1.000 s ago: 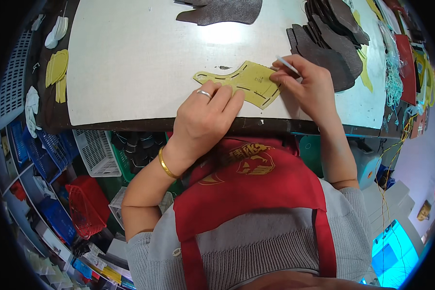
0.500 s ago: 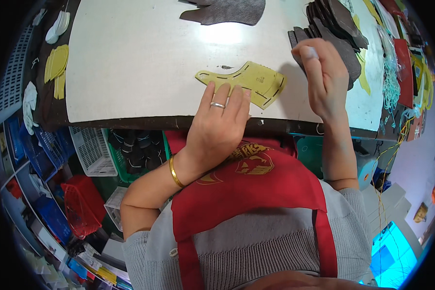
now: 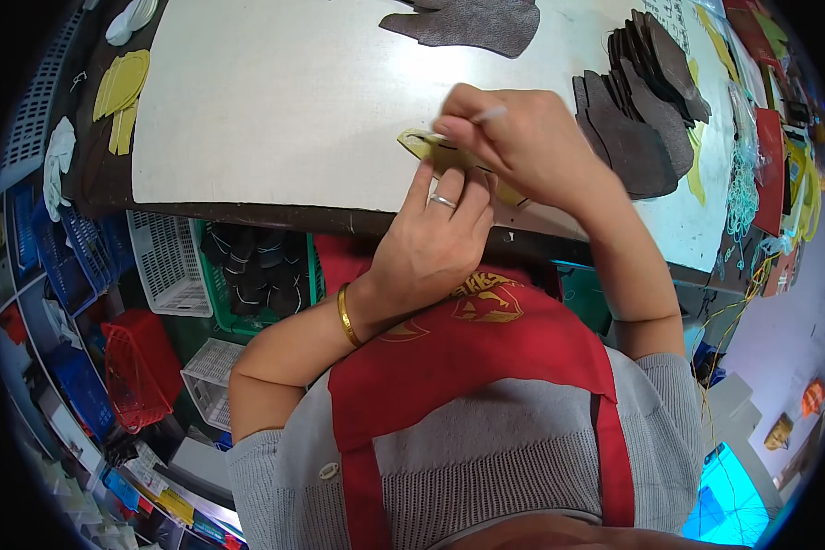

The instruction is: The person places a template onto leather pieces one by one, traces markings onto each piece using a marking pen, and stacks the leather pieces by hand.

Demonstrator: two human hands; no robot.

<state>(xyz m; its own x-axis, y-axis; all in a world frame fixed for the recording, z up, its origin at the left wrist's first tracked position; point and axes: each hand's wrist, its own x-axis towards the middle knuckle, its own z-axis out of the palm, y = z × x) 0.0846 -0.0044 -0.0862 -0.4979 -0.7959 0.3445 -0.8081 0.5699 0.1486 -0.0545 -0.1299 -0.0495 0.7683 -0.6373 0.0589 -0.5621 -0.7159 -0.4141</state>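
A yellow pattern template [image 3: 415,141] with dark dashes along its edge lies near the table's front edge. My left hand [image 3: 437,236], with a ring and a gold bangle, presses it down with the fingertips. Above the template my right hand [image 3: 533,142] is closed around a slim whitish pen-like stick [image 3: 490,115]. The lower tip of that stick is hidden behind the fingers. Much of the template is covered by both hands. Beyond them lies a dark brown leather piece [image 3: 481,26], and a stack of similar leather pieces [image 3: 625,142] rests to the right.
Yellow templates [image 3: 119,87] and a white glove [image 3: 60,165] lie at the table's left side. Tangled teal cord [image 3: 742,206] hangs at the right. Below the table's front edge stand a white crate [image 3: 167,266], a green crate [image 3: 213,298] and a red basket [image 3: 142,371].
My right hand has moved left from beside the leather stack to above the template. My left hand stays on the template. The whole view has shifted slightly.
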